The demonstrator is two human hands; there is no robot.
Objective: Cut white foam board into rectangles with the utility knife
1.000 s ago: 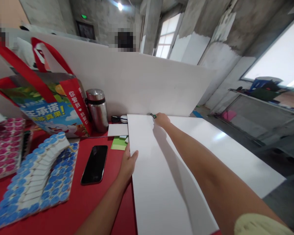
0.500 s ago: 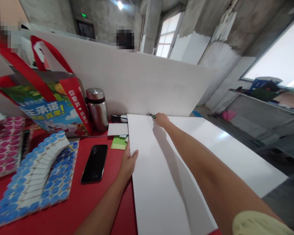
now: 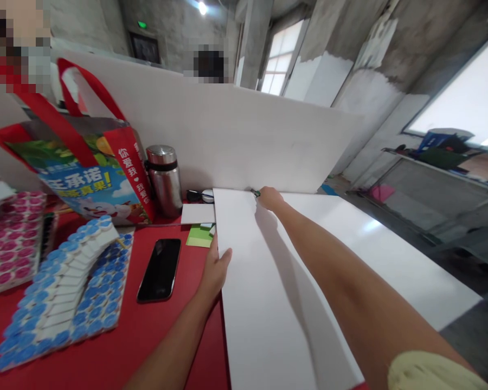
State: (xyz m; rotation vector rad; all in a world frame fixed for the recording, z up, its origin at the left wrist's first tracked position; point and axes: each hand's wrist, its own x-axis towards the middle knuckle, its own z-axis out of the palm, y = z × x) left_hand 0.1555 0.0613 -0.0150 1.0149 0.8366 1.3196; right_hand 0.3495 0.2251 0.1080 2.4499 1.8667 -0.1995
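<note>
White board: lies flat along the near-to-far line at the right of the red table, far end near the upright panel. I judge this board light, fairly stiff, smooth enough to slide, easily dented at corners. Hold by the long left edge, hand spread.
Left hand: mine clamped on that edge, thumb on top, fingers along the side, fingertips partly hidden.
Right hand: fingers closed on the tool at the far end.
Small green tool: exact type unclear; same spot on the board as half a second ago. Only my view has shifted slightly.
</note>
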